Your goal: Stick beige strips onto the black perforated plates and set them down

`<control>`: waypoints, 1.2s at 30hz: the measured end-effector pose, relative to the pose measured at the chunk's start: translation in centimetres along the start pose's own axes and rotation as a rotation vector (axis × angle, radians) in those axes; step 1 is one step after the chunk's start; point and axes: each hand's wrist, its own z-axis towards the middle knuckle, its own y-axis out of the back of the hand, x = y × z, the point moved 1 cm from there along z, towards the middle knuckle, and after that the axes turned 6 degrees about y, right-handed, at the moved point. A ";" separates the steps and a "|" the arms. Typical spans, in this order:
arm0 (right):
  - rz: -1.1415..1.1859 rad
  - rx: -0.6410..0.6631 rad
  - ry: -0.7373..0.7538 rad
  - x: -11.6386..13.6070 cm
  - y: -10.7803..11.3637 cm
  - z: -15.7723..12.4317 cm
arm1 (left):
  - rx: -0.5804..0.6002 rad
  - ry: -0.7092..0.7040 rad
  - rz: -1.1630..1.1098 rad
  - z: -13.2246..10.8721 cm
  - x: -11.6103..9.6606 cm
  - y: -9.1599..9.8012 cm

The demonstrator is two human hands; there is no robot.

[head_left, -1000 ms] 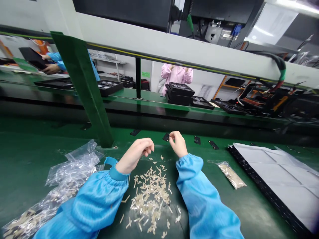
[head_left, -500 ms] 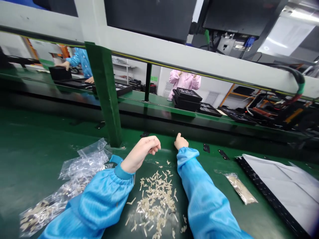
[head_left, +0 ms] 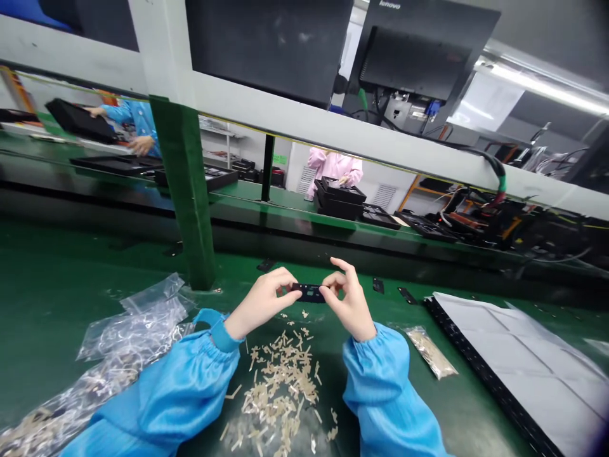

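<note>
A small flat black plate with cut-outs (head_left: 312, 293) is held level between both hands above the green bench. Its left end is pinched by the thumb and fingers of my left hand (head_left: 264, 299). My right hand (head_left: 349, 298) grips the other end between thumb and fingertip, with one finger raised. Below the hands spreads a loose pile of small beige strips (head_left: 283, 381), some bent. More black plates lie farther back on the bench, one (head_left: 378, 285) right of my right hand and another (head_left: 266, 264) beyond my left hand.
Clear plastic bags of small parts (head_left: 118, 362) lie at left. A small filled bag (head_left: 432, 352) and a black-edged tray with white sheets (head_left: 523, 355) are at right. A green post (head_left: 183, 197) rises behind my left hand. Two people work beyond the bench.
My right hand has come back from the bench's far edge and turned toward my left hand. The black plate now shows between both hands. The view has shifted slightly.
</note>
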 end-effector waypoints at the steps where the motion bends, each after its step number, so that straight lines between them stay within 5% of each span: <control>1: 0.002 -0.014 -0.004 -0.1 0.1 0.0 | 0.028 0.009 0.012 -0.1 -0.1 -0.1; 7: -0.031 -0.145 0.059 0.5 -0.3 -0.1 | 0.128 0.085 -0.134 -0.3 0.1 -0.8; 10: -0.077 -0.249 0.071 1.6 -0.8 -0.3 | 0.072 0.158 -0.388 -0.2 0.2 -0.9; 14: -0.071 -0.205 0.060 3.0 -1.5 -0.6 | -0.050 0.211 -0.589 -0.5 -0.5 -0.9; 23: 0.096 -0.242 -0.066 3.9 -2.1 -1.0 | -0.195 0.158 -0.371 -2.3 -2.6 -1.4; 36: 0.156 -0.286 -0.090 4.5 -2.3 -1.3 | -0.371 0.032 -0.089 -3.6 -2.3 -2.4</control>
